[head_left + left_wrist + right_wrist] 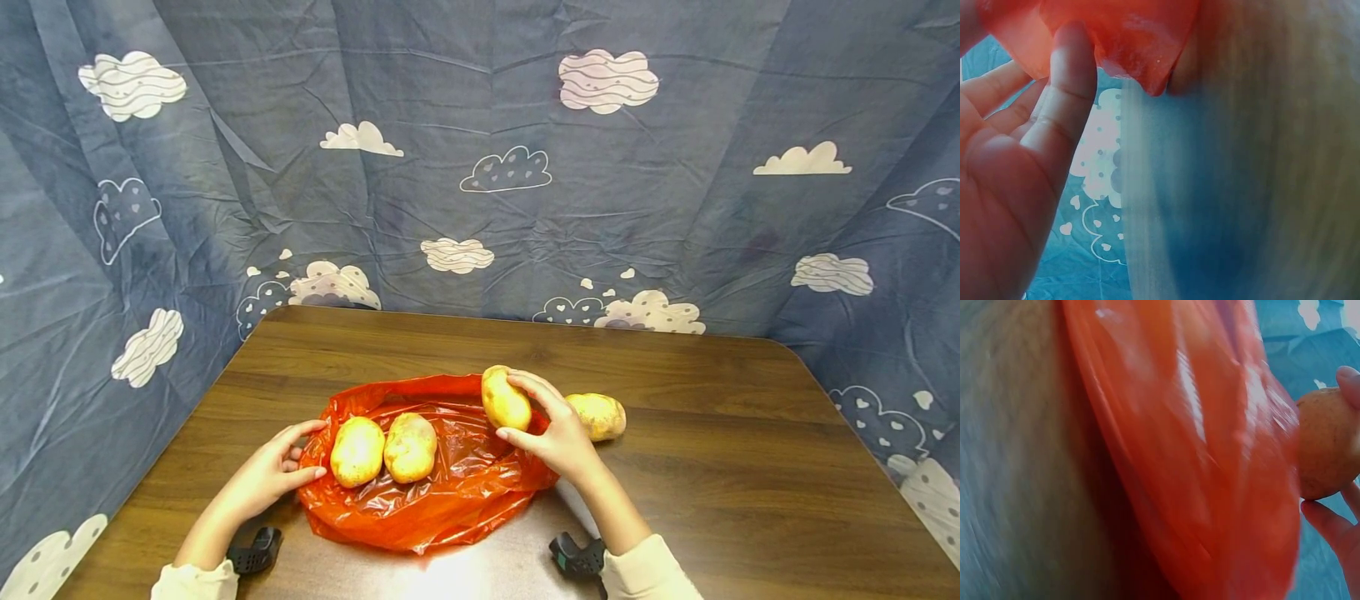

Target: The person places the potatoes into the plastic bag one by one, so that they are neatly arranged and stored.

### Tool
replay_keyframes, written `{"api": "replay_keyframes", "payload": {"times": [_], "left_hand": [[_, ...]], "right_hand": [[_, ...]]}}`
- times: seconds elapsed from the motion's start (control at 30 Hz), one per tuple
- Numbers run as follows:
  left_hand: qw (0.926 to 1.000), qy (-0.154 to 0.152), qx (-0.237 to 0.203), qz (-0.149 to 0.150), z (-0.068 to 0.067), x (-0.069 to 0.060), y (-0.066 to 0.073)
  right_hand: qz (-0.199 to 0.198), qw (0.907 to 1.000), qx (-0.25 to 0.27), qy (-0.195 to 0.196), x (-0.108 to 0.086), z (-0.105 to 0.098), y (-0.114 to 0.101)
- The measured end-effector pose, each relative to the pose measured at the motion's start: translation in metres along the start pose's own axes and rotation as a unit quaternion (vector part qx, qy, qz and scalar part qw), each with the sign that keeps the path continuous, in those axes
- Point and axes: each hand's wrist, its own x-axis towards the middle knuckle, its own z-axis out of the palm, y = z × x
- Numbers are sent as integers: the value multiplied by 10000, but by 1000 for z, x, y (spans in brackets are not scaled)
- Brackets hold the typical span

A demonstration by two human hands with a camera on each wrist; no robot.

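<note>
The right hand [553, 423] pinches a yellow potato [502, 402], long axis steep, the open red plastic bag [427, 518] lying left of and below that grip.

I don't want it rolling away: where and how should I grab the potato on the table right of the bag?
The loose potato is probably best pinched across its middle, near and far sides, coming from above and right. It lies lengthwise roughly left to right, so that's its narrower span; the right hand, holding another potato, overlaps its left end.
</note>
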Motion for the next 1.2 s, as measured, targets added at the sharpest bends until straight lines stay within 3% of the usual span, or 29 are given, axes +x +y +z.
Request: {"api": "replay_keyframes", "payload": {"times": [0.3,0.57,1.2], "left_hand": [[9999,9,-8,134,1,0,-2],[10000,24,2,95,1,-1,0],[9999,52,-38,123,1,0,-1]], "right_hand": [[-113,9995,-156,-254,-1,25,3],[-100,9985,-218,-500,-7,51,38],[361,9920,-435,-1127,-13,61,42]]}}
